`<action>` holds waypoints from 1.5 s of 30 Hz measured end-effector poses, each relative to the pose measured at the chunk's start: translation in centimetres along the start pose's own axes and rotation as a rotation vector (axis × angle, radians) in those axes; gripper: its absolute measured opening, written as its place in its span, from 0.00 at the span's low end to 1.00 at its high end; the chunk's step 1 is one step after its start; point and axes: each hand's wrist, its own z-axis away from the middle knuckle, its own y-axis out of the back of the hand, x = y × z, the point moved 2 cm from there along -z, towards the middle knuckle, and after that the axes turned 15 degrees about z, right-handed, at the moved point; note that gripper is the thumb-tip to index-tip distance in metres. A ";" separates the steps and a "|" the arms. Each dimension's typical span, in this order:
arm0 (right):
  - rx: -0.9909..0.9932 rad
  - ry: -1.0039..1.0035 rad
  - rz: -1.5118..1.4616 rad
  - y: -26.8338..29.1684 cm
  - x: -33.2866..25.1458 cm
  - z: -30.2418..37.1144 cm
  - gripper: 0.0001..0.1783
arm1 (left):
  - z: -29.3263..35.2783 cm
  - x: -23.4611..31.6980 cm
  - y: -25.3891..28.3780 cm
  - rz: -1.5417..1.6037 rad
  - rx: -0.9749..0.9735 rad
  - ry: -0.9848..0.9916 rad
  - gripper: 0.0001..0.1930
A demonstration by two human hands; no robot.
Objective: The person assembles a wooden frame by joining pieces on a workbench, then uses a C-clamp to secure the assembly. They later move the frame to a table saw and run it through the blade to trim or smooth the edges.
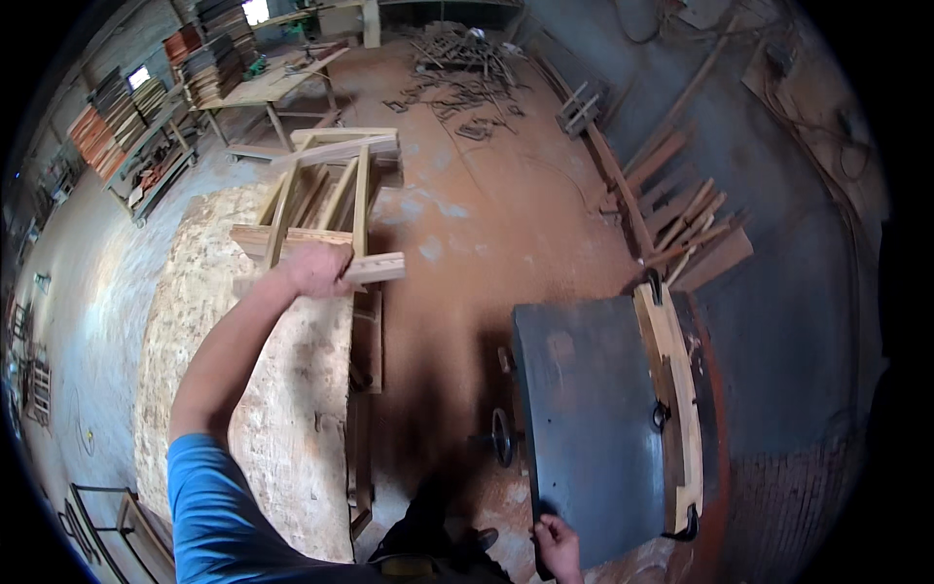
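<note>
My left hand (319, 270) reaches far forward over the plywood-topped bench, its fingers wrapped round a short pale wooden piece (381, 268). Just beyond it, several light wooden frames (316, 190) lie stacked at the bench's far end. Down at the lower right, my right hand (558, 547) is closed at the near left corner of a grey metal machine table (593, 409). Its fingers curl by a dark edge, and what they hold, if anything, is hidden. Along that table's right side runs a pale wooden fence (686, 409) with black clamps.
A handwheel (502, 437) sticks out from the machine's left side. The plywood bench top (243, 389) fills the left. Wood offcuts (691, 219) lean by the right wall, and a scrap heap (462, 63) lies far ahead. Stacked boards (209, 73) stand on a far table.
</note>
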 end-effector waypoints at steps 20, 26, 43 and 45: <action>-0.373 0.423 -0.736 -1.6 3.3 3.6 0.18 | 16.5 51.1 -16.7 0.726 0.508 0.167 0.23; -0.339 0.150 -0.545 15.0 13.3 4.9 0.14 | 25.0 50.7 -19.0 0.361 0.687 -0.024 0.37; 0.536 0.754 0.534 26.9 16.1 3.6 0.18 | 34.4 47.4 -42.5 2.108 0.128 0.895 0.22; 0.433 0.824 0.586 24.4 16.6 3.2 0.15 | 33.8 48.9 -43.2 2.109 0.058 1.005 0.25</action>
